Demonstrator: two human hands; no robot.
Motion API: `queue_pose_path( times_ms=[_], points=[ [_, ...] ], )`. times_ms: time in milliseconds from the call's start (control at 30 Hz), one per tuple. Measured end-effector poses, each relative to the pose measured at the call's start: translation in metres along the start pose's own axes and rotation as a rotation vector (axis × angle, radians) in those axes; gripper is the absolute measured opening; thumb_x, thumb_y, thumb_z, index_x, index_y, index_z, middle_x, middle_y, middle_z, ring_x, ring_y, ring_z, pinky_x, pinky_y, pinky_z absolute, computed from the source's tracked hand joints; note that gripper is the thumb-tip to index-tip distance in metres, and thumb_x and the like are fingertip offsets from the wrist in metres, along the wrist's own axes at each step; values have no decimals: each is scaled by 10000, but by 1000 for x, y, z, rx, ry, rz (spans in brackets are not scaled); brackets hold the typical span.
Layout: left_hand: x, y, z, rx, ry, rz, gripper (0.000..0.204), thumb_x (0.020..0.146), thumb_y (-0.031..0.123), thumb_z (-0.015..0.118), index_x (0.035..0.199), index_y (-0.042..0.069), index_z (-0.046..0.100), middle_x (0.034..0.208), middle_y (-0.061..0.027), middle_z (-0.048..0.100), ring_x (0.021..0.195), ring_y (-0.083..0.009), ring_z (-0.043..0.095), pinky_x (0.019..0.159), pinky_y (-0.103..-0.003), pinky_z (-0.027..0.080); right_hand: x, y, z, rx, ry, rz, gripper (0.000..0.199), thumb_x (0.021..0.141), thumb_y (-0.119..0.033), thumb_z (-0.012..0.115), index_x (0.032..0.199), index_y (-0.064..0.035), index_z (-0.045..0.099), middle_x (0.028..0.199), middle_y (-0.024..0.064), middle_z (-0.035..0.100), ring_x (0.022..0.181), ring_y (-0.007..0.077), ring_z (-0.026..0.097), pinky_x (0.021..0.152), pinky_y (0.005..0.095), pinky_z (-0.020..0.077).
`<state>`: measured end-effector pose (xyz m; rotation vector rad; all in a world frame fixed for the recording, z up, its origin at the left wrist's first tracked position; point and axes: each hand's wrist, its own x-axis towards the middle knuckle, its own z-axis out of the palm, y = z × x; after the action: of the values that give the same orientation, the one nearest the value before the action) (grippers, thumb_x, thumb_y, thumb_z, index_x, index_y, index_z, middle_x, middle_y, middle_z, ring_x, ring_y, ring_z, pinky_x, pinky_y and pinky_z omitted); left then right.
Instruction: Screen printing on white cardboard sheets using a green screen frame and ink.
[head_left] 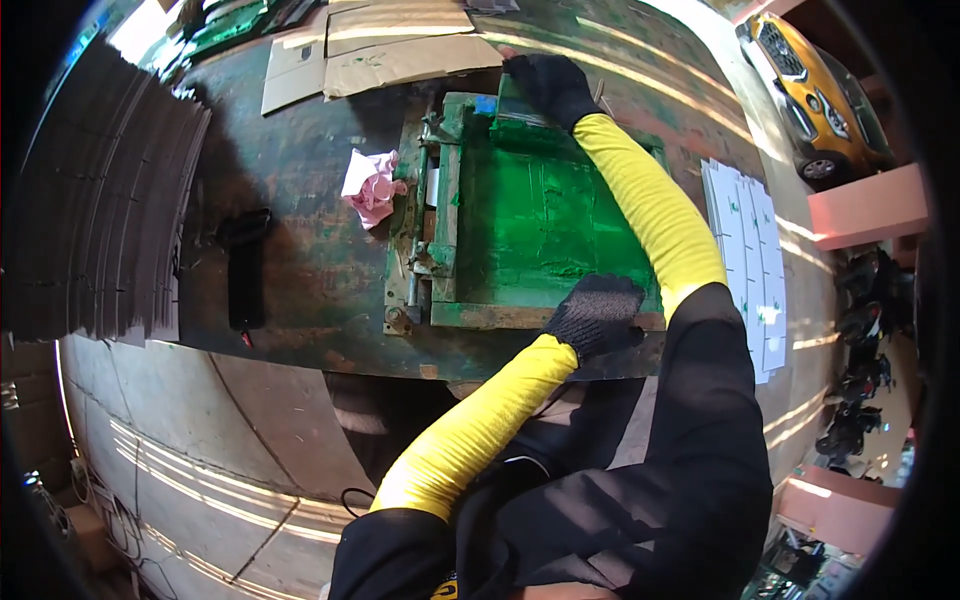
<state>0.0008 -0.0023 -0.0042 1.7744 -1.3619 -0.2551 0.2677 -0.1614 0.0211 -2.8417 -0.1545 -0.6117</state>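
Observation:
A screen-printing frame (490,316) with wooden bars and a mesh (545,210) coated in wet green ink lies on the stained table before me. My right hand (555,88), in a dark knit glove, reaches to the frame's far side and is closed on a squeegee (518,118) smeared with green. The squeegee is partly hidden by the glove. At the near bar, my left hand (598,312), gloved likewise, is closed on the frame's edge, its fingertips mostly hidden. Metal hinge clamps (424,258) run along the frame's left side.
Left of the hinges lies a crumpled pink cloth (371,188), with a black object (245,270) farther left. A tall stack of sheets (100,200) stands at the far left. Cardboard pieces (400,65) lie beyond the frame. Printed white sheets (748,260) are at the right.

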Motion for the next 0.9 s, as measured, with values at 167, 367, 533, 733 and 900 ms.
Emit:
queue_pose_path(
  times_ms=[167,367,533,733,900],
  points=[
    [5,9,1,89,-127,19,398,812,410,754,987,56,707,975,-164,702,951,-372,695,804,-506,552,-20,10,-51,42,301,95,557,1004,-601,531,1153,-107,743,1030,198,747,994,342,724,850,444,558],
    [-2,12,-18,208,-186,-8,438,873,481,707,976,56,698,977,-156,693,961,-366,682,814,-479,551,-154,0,-164,214,678,141,439,1024,-362,626,1232,21,683,1088,94,750,991,215,716,865,334,560],
    [0,45,-33,277,4,70,413,864,472,730,940,68,684,938,-146,677,913,-366,672,784,-480,538,-288,85,-240,601,575,811,378,1013,-316,616,1220,-11,698,1061,102,753,978,227,710,894,358,544],
    [0,98,-79,329,110,-90,338,854,373,800,880,83,627,826,-141,633,784,-349,638,710,-476,498,-334,129,-145,516,187,370,381,930,-278,716,1254,-80,686,1147,148,704,1088,328,671,944,405,529],
    [-23,108,-112,45,251,-120,292,907,281,802,962,42,645,855,-81,589,780,-165,574,736,-318,481,-276,80,-135,144,-144,217,747,712,-455,878,1350,-149,639,1309,161,646,1222,367,614,1067,507,456]
  ],
)
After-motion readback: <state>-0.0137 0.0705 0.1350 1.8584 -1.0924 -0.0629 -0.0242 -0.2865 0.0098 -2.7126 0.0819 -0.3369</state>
